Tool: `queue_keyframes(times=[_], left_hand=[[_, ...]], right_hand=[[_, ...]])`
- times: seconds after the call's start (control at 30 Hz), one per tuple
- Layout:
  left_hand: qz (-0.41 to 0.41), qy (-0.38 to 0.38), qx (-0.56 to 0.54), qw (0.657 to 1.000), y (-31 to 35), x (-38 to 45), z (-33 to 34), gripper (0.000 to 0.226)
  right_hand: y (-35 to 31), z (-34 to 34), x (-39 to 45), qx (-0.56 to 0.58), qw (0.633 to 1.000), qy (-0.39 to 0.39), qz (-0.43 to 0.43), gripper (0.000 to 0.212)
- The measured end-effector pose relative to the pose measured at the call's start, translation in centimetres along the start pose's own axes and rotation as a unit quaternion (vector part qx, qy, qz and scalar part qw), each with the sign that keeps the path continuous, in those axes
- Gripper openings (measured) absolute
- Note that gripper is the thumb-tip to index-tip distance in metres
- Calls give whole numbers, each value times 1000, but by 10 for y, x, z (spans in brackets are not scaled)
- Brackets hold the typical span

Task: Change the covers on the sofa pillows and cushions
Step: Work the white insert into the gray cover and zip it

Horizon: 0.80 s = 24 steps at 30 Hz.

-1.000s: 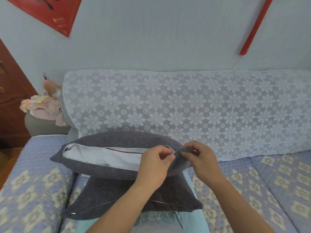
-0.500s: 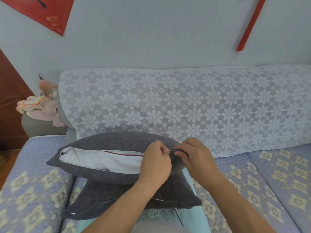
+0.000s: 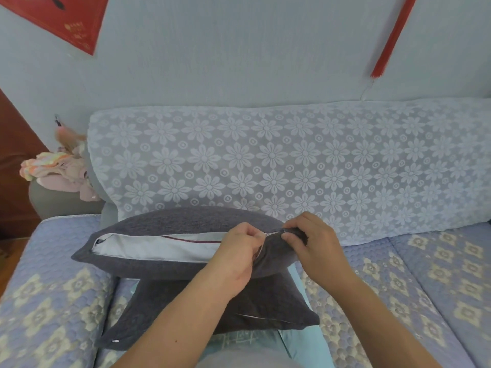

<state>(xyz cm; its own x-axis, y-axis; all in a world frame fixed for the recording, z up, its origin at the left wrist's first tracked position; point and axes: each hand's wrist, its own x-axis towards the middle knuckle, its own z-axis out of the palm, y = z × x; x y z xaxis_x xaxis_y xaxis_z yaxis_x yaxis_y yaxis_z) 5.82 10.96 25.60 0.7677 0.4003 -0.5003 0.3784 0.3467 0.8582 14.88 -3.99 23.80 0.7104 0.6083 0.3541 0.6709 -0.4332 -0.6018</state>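
Left hand (image 3: 239,251) fingers pinch the zipper pull; right hand (image 3: 310,240) fingers grip the grey pillow cover (image 3: 186,221) corner just beside. White insert (image 3: 159,248) exposed leftward.

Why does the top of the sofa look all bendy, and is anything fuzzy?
Head view: the wide lens bows the flowered sofa back toward the edges. Head view: the pink clothes pile at the left is smeared and soft. Head view: even, soft light; both hands and the grey pillow look sharp.
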Motion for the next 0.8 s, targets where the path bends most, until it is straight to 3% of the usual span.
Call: queue_keyframes(times=[0.1, 0.2, 0.27, 0.5, 0.8], left_hand=[[21, -29, 15, 999, -3, 0, -3, 20], [70, 30, 214, 974, -3, -5, 1, 13], [119, 85, 291, 946, -5, -9, 5, 12], [163, 194, 347, 903, -21, -12, -1, 10], [100, 262, 365, 888, -25, 17, -43, 6]], right_hand=[[1, 1, 0, -7, 999, -40, -11, 14], [-2, 9, -5, -34, 998, -13, -54, 15], [-4, 12, -5, -43, 997, 2, -70, 14], [-2, 6, -3, -61, 995, 34, -67, 11], [25, -16, -2, -84, 993, 82, 9, 12]])
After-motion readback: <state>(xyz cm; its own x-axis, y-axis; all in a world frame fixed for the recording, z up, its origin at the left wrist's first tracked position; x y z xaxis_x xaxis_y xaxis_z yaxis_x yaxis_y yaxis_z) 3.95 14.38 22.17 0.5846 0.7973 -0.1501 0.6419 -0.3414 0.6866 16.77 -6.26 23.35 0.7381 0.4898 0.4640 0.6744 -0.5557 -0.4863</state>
